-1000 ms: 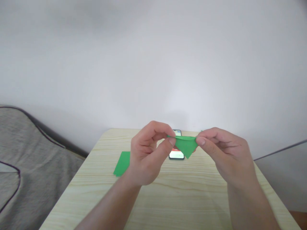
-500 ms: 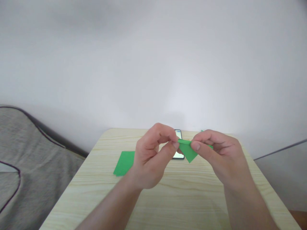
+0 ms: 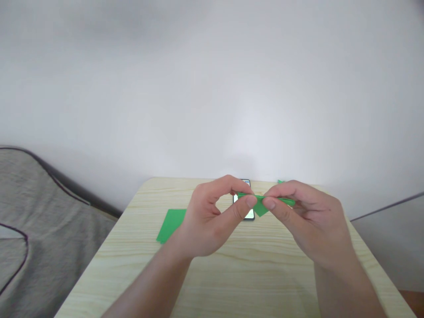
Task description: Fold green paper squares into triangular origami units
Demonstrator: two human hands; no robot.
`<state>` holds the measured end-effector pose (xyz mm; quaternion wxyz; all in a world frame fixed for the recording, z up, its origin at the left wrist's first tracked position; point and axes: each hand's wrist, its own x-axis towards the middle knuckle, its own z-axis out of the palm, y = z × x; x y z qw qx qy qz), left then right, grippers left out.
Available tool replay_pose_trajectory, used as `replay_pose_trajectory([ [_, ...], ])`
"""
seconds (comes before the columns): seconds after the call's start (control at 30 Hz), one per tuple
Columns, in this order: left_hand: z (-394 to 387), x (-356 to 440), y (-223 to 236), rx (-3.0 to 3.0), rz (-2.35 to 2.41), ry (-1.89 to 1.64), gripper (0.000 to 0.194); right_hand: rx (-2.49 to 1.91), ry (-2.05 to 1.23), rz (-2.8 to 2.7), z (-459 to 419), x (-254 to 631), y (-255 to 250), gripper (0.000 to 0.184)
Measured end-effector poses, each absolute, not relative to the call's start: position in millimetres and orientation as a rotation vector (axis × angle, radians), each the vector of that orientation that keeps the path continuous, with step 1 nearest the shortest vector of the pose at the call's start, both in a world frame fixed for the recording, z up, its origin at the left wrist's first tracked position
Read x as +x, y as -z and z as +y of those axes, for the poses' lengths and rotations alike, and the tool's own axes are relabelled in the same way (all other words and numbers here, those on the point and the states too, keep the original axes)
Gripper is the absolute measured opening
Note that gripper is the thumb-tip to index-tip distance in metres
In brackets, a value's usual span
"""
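Observation:
Between both hands, above the table, is a folded piece of green paper (image 3: pixel 261 209) with a pointed lower corner and a narrow folded strip along its top. My left hand (image 3: pixel 215 216) pinches its upper edge between thumb and index finger. Close beside that, my right hand (image 3: pixel 304 216) pinches the same edge with its thumb and fingers, and the strip's end sticks out past them on the right. The two thumb tips are a small distance apart. Fingers cover part of the paper. Behind it lies a phone (image 3: pixel 247 215) with a lit screen, partly hidden.
A stack of green paper sheets (image 3: pixel 170 224) rests on the light wooden table (image 3: pixel 238 282), left of my left hand. Another green bit (image 3: pixel 280 181) peeks out behind my right hand. A white wall (image 3: pixel 212 88) stands behind, and grey fabric (image 3: pixel 59 247) lies at left.
My left hand has slid right along the paper's top edge, nearer to my right thumb. The paper has tilted, so less of its pointed corner shows.

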<state>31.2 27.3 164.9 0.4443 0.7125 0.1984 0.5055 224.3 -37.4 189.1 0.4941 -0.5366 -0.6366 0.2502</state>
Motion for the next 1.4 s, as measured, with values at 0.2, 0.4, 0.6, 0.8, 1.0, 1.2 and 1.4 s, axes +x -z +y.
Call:
replay_pose_trajectory([
  [0.2, 28.2, 29.1, -160.9, 1.823, 0.505, -1.267, 0.005, -1.315, -0.526, -1.563, -37.8, 227.2, -187.4, 0.005],
  [0.4, 28.4, 28.5, -160.4, 1.787, 0.524, -1.268, 0.007, -1.332, -0.479, -1.589, -37.5, 228.9, -187.5, 0.009],
  [0.6, 28.4, 29.9, -160.2, 1.716, 0.485, -1.309, 0.003, -1.358, -0.448, -1.615, -36.7, 235.0, -183.5, 0.012],
  [0.8, 31.1, 29.6, -155.7, 1.728, 0.438, -1.384, 0.006, -1.346, -0.488, -1.485, -35.6, 241.6, -174.8, 0.012],
  [1.0, 32.6, 29.1, -151.5, 1.732, 0.497, -1.397, 0.003, -1.373, -0.436, -1.47, -34.4, 247.3, -173.7, 0.012],
  [1.2, 36.1, 26.7, -148.6, 1.653, 0.52, -1.353, 0.003, -1.373, -0.402, -1.515, -33.4, 248.0, -173.5, 0.011],
  [1.4, 37.3, 26.3, -149.4, 1.599, 0.542, -1.323, 0.003, -1.344, -0.441, -1.478, -30.9, 245.4, -171.7, 0.012],
])
